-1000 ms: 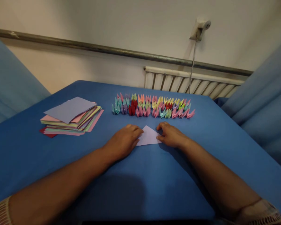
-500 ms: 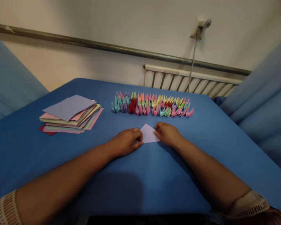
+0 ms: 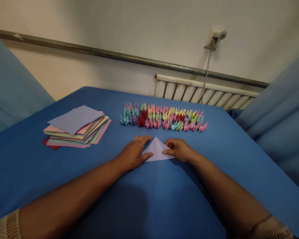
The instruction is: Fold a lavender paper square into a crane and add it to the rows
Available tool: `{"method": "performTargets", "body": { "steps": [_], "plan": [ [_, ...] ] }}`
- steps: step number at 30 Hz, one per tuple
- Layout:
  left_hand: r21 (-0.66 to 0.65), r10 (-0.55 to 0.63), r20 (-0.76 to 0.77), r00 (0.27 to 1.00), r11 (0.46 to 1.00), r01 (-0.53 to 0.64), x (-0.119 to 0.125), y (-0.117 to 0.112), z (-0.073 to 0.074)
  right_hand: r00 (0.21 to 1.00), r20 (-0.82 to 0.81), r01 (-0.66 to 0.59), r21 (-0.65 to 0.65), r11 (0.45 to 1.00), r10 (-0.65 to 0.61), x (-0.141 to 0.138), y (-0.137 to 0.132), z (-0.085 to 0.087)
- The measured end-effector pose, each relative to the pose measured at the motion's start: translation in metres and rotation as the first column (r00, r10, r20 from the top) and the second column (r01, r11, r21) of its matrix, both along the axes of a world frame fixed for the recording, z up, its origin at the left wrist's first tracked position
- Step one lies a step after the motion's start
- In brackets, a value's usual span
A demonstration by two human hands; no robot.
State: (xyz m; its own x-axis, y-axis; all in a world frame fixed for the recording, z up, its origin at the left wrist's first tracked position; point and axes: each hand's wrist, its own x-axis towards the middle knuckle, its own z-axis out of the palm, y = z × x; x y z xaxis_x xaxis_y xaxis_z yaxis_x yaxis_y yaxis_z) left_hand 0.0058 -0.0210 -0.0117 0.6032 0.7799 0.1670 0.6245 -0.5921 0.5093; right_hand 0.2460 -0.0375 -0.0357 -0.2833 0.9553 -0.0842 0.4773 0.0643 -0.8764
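A lilac sheet of origami paper (image 3: 156, 152), folded into a triangle with a crease down its middle, lies on the blue-covered table with its tip pointing away from me. My left hand (image 3: 134, 152) holds its left side, the thumb pressed on the face and the fingers stretched along the sloping edge. At the right side, my right hand (image 3: 179, 150) pinches the paper between thumb and curled fingers. Part of the right corner is hidden by that hand.
Beyond my hands stand rows of small colourful folded paper cranes (image 3: 164, 116). A stack of coloured paper (image 3: 76, 124) lies at the left. Against the wall are a metal rail (image 3: 124, 57) and a radiator (image 3: 184, 89). Blue curtains (image 3: 286, 109) hang at both sides.
The paper now shows as a wider triangle with a visible centre crease. My left hand has opened out from a closed pinch, its thumb moving onto the paper. The view has tilted slightly upward.
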Motion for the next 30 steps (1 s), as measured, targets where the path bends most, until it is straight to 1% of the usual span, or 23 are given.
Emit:
{"method": "performTargets", "body": {
  "steps": [1, 3, 4, 6, 8, 9, 11, 14, 16, 18, 20, 22, 30],
  "plan": [
    [-0.044, 0.041, 0.061, 0.997, 0.998, -0.039, 0.000, 0.001, 0.000, 0.994, -0.106, -0.019, -0.020, 1.000, 0.017, -0.002, 0.000, -0.002],
    [-0.190, 0.119, 0.195, 0.974, 0.978, -0.082, 0.002, 0.001, 0.000, 0.964, -0.264, -0.036, -0.021, 0.999, 0.029, -0.008, -0.001, -0.004],
    [-0.278, 0.137, 0.253, 0.958, 0.958, -0.064, 0.002, 0.002, 0.002, 0.950, -0.311, -0.030, -0.009, 1.000, 0.026, -0.010, -0.001, -0.005],
    [-0.432, 0.135, 0.331, 0.934, 0.902, 0.022, 0.003, 0.002, 0.004, 0.932, -0.362, -0.010, 0.019, 1.000, 0.016, -0.015, -0.002, -0.005],
    [-0.525, 0.129, 0.361, 0.923, 0.846, 0.088, 0.003, 0.002, 0.007, 0.925, -0.381, 0.009, 0.044, 0.999, 0.009, -0.018, -0.004, -0.005],
    [-0.548, 0.136, 0.368, 0.920, 0.831, 0.096, 0.003, 0.002, 0.008, 0.924, -0.384, 0.017, 0.054, 0.998, 0.005, -0.019, -0.005, -0.005],
    [-0.560, 0.172, 0.383, 0.907, 0.824, 0.080, 0.003, 0.001, 0.008, 0.928, -0.374, 0.025, 0.069, 0.997, 0.002, -0.020, -0.007, -0.003],
    [-0.548, 0.205, 0.385, 0.900, 0.835, 0.044, 0.003, 0.000, 0.009, 0.946, -0.325, 0.010, 0.078, 0.997, 0.016, -0.020, -0.009, -0.001],
    [-0.533, 0.204, 0.379, 0.903, 0.845, 0.033, 0.003, 0.000, 0.010, 0.957, -0.291, 0.009, 0.086, 0.996, 0.017, -0.019, -0.010, -0.001],
    [-0.520, 0.194, 0.392, 0.899, 0.853, 0.043, 0.003, 0.000, 0.013, 0.961, -0.278, 0.033, 0.111, 0.993, -0.001, -0.019, -0.011, -0.001],
    [-0.520, 0.183, 0.391, 0.902, 0.852, 0.053, 0.002, 0.001, 0.015, 0.961, -0.275, 0.060, 0.144, 0.988, -0.018, -0.019, -0.011, -0.001],
    [-0.524, 0.170, 0.359, 0.918, 0.850, 0.047, 0.000, 0.002, 0.016, 0.961, -0.275, 0.075, 0.162, 0.984, -0.028, -0.020, -0.011, -0.001],
    [-0.475, 0.174, 0.305, 0.936, 0.880, -0.009, -0.001, 0.001, 0.015, 0.954, -0.299, 0.070, 0.160, 0.985, -0.019, -0.019, -0.011, 0.000]
  ]
}}
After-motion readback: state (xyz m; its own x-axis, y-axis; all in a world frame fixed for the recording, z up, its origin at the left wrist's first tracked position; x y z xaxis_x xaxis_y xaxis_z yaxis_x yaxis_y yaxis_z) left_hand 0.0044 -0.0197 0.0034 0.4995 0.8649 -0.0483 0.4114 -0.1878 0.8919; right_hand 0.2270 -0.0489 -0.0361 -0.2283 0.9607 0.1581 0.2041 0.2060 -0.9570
